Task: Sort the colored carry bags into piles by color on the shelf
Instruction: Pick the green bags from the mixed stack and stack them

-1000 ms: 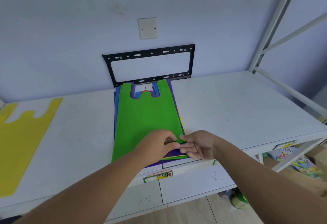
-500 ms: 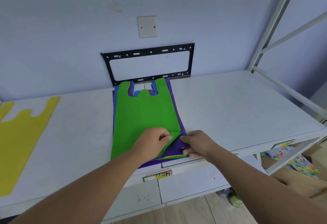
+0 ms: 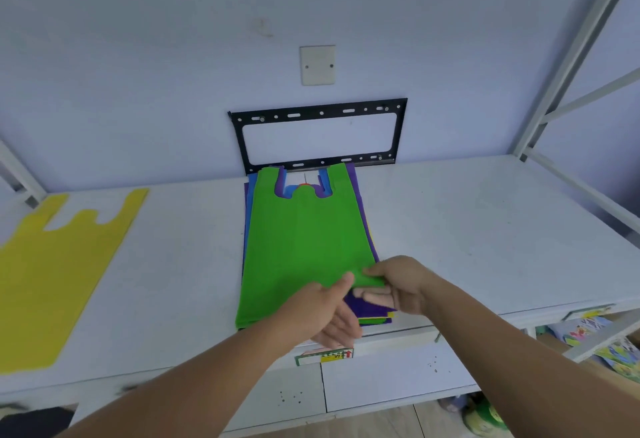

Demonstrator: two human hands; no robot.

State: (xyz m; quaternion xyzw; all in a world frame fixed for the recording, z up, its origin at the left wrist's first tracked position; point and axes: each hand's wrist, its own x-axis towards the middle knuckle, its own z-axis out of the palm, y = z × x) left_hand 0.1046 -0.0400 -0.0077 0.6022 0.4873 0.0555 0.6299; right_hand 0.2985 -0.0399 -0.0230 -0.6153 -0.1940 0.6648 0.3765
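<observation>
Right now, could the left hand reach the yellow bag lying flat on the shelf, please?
Probably yes: the yellow bag lies uncovered left of the left hand, bare shelf between them.

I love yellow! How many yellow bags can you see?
2: one bag flat on the shelf at left, one edge peeking from the middle stack. More may be hidden.

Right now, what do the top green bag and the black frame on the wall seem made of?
Green bag: probably thin non-woven fabric; matte, no plastic gloss, and the corner pinched by the right hand bends softly. Black frame: likely painted metal; thin rigid bars with punched slots and screw heads.
</observation>
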